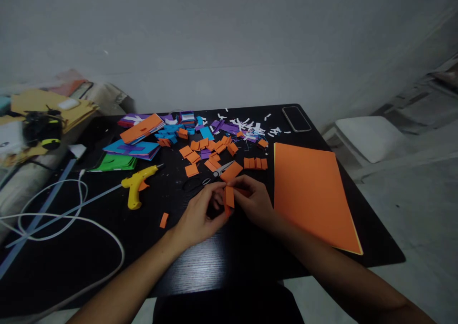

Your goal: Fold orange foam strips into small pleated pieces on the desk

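Observation:
A small folded piece of orange paper (229, 197) is held between both hands near the middle of the table. My left hand (203, 209) is closed, thumb and fingers pinching the paper's left and lower side. From the right, my right hand (254, 200) grips its upper edge with thumb and forefinger; part of the paper is hidden by the fingers. Just beyond the hands lie scissors (216, 172) with dark handles, blades pointing away to the right. Many small orange folded papers (207, 144) are scattered behind them. One orange scrap (163, 220) lies left of my left hand.
A yellow glue gun (138, 185) with a glue stick and a white cable (107, 228) lie at left. Stacked coloured papers (132, 147) stand behind it. Orange sheets (307, 190) lie at right, below a phone (296, 119). White paper scraps (246, 126) litter the back.

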A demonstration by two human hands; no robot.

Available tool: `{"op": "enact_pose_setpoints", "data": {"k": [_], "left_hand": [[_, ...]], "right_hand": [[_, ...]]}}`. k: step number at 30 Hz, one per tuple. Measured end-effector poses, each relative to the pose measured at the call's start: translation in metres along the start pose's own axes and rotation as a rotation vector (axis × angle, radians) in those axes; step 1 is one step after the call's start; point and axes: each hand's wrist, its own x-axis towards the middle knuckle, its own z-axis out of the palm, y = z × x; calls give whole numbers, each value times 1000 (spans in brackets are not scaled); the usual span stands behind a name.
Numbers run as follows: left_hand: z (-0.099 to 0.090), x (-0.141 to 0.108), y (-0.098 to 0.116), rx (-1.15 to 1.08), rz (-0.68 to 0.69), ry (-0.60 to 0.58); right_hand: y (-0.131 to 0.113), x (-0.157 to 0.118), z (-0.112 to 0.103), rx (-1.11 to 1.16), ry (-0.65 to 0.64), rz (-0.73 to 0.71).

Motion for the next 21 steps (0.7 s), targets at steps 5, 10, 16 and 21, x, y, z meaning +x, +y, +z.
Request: {"op": "enact_pose_setpoints", "data": {"k": [5, 10, 16, 21], "left_hand": [[2, 0, -2, 16, 10, 72], [4, 0, -2, 33, -5, 114], [5, 1, -9, 43, -71, 179], [4, 2, -13, -11, -166, 238]], "right_hand": [[1, 0, 2, 20, -4, 31], [5, 1, 4, 47, -5, 67], [9, 3, 3, 9, -78, 62], [11, 2, 3, 96, -143, 95]]}}
